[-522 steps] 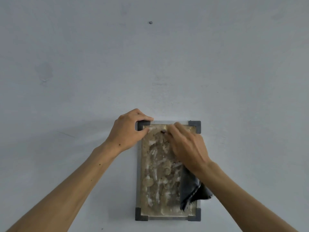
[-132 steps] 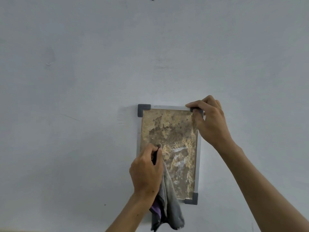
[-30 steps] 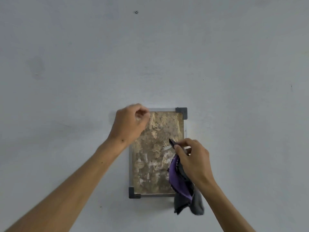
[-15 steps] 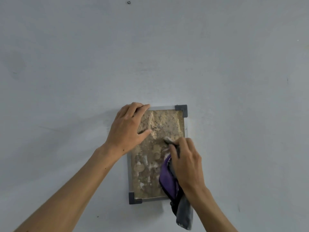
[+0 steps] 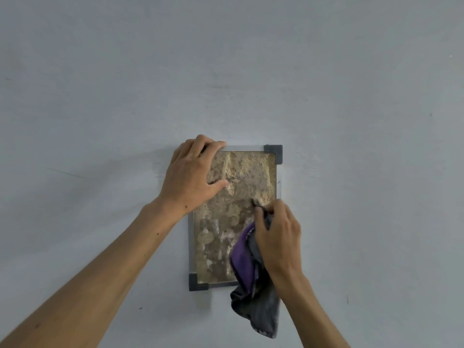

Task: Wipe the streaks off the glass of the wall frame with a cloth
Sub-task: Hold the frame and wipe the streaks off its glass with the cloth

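Hanging wall frame (image 5: pixel 246 148), glass (image 5: pixel 247 177) w/ whitish streaks (image 5: pixel 224 233)

Pale grey wall (image 5: pixel 351 96) bears faint scuffs (image 5: pixel 157 169) and what seem dark specks (image 5: pixel 430 114).

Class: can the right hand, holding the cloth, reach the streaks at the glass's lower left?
Probably yes: the streaks lie bare beside the right hand; the left hand holds the frame higher up.
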Demonstrator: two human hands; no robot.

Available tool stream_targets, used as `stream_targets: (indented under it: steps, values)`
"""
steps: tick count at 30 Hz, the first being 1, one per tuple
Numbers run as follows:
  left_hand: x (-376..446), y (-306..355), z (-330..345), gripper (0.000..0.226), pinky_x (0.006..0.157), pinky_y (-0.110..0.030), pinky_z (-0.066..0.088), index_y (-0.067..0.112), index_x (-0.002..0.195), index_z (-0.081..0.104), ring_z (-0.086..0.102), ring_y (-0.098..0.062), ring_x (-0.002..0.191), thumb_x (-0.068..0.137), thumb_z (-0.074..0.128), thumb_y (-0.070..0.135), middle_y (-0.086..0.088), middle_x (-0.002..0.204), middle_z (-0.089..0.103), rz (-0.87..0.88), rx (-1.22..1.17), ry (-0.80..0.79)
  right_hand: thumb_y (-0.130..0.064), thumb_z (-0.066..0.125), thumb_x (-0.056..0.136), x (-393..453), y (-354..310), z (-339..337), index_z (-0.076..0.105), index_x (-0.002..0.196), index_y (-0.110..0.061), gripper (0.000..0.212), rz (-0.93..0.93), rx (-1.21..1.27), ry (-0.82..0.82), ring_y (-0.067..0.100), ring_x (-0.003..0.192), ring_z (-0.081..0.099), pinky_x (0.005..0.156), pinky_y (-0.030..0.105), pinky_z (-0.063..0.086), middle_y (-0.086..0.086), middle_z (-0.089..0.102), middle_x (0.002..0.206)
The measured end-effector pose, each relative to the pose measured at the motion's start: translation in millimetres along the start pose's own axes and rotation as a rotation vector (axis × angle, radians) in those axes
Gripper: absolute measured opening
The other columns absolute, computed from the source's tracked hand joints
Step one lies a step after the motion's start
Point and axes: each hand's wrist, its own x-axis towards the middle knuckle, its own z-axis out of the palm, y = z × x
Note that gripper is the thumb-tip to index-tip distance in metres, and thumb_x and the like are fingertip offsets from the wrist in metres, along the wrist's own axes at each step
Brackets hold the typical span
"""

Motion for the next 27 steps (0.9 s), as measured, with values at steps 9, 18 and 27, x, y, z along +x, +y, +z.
stream_targets:
  steps: [9,18,27]
  values:
    - [0.7,2.6,-3.0,0.078,0.115,-0.041,0.038,0.02,0.143,0.049,0.049,-0.022,0.123,0.077,0.082,0.045,0.0,0.128,0.048,-0.007,0.003,-0.018,-0.022,0.058,0.104,-15.1,-36.7,25.2,0.046,0.087,-0.019,0.021,-0.085,-0.098,-0.107,0.005,0.057,0.043,0.049,0.019,0.033,-0.008,0.051,0.08]
    - [1.4,5.0,-2.3,0.078,0.115,-0.041,0.039,0.019,0.142,0.049,0.049,-0.023,0.122,0.075,0.083,0.042,-0.001,0.127,0.048,-0.023,0.012,-0.018,-0.023,0.053,0.106,-8.1,-3.3,-0.8,0.046,0.094,-0.019,0.015,0.133,-0.095,0.027,0.003,0.061,0.044,0.054,0.019,0.03,-0.004,0.055,0.081]
    - [1.9,2.2,-4.4,0.078,0.112,-0.04,0.04,0.02,0.142,0.05,0.05,-0.022,0.121,0.075,0.084,0.043,0.0,0.126,0.049,-0.021,0.005,-0.023,-0.034,0.048,0.108,-9.0,-4.8,-1.6,0.047,0.095,-0.019,0.02,-0.058,-0.192,-0.085,0.019,0.062,0.057,0.054,0.032,0.045,-0.005,0.06,0.088]
